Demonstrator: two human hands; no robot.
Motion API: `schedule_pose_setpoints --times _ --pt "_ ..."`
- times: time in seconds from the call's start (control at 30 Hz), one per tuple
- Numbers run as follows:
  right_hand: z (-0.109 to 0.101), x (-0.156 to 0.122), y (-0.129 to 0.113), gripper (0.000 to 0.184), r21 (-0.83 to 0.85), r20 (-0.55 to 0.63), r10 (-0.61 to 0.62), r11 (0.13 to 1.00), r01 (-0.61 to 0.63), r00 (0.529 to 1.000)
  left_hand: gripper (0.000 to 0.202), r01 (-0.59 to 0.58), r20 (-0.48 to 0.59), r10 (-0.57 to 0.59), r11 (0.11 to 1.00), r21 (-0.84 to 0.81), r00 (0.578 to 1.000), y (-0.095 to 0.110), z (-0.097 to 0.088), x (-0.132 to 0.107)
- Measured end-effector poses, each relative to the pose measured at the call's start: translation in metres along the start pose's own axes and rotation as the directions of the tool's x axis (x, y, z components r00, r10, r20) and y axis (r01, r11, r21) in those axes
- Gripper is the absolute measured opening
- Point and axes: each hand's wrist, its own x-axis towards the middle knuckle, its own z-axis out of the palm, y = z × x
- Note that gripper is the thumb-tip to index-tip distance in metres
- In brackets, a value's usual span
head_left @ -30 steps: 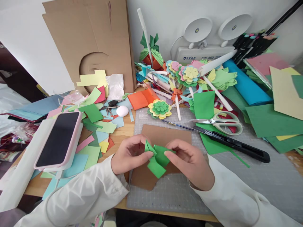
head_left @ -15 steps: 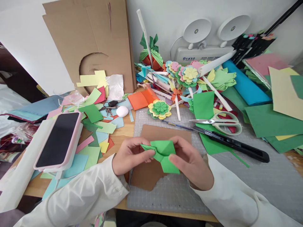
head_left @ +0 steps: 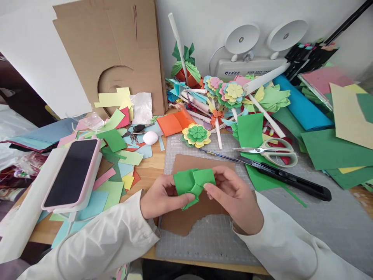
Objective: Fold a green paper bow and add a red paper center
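Note:
A folded piece of green paper is held up between both hands, over a torn piece of brown cardboard. My left hand pinches its left and lower part, thumb in front and fingers behind. At the right edge my right hand grips it between thumb and fingers. Creased flaps of the paper stick out to the left, right and downward. The cardboard lies on a grey cutting mat. Right of the hands are scissors, a black utility knife and a green paper sheet.
On the left a phone lies among colored paper scraps. Keys and a white egg-shaped object sit behind. Paper flowers, a twin-head lamp and leaning cardboard stand at the back. Green sheets lie right.
The green paper has been turned in my hands. A wide flap now sticks out at the left, and a narrower part points down near my left thumb. Both hands stay in about the same place.

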Motion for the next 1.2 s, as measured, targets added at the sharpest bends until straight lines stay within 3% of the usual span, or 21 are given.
schedule_pose_setpoints --times 0.17,0.37,0.53,0.67,0.77,0.87,0.97,1.2 --pt "-0.002 -0.003 0.000 0.003 -0.037 0.053 -0.085 0.996 0.087 0.995 0.018 -0.017 0.009 0.017 1.000 0.019 1.000 0.001 -0.003 -0.002" --pt "-0.005 -0.007 0.000 0.009 -0.112 0.224 -0.222 0.961 0.251 0.949 0.020 -0.035 -0.066 0.038 0.998 0.046 0.997 0.002 -0.009 -0.007" --pt "-0.007 -0.005 0.004 0.017 0.008 0.312 -0.433 0.891 0.454 0.846 0.021 -0.089 -0.079 0.092 0.995 0.038 0.993 0.002 -0.010 -0.007" --pt "-0.008 -0.002 0.004 0.023 -0.057 0.362 -0.585 0.764 0.643 0.726 0.018 -0.115 -0.074 0.117 0.993 0.028 0.990 0.002 -0.010 -0.007" --pt "-0.008 -0.002 0.004 0.023 -0.096 0.391 -0.616 0.712 0.696 0.684 0.016 -0.142 -0.052 0.145 0.988 0.063 0.988 0.002 -0.010 -0.007" --pt "-0.007 -0.003 0.003 0.023 -0.112 0.404 -0.621 0.695 0.710 0.672 0.010 -0.168 -0.020 0.171 0.979 0.119 0.985 0.003 -0.011 -0.007" --pt "-0.005 -0.004 0.003 0.022 -0.119 0.403 -0.596 0.719 0.685 0.695 0.010 -0.153 -0.005 0.156 0.976 0.153 0.988 0.002 -0.010 -0.008" --pt "-0.004 -0.004 0.007 0.019 -0.119 0.379 -0.565 0.755 0.644 0.733 0.015 -0.029 -0.162 0.058 0.983 0.179 0.985 -0.001 -0.008 -0.008"
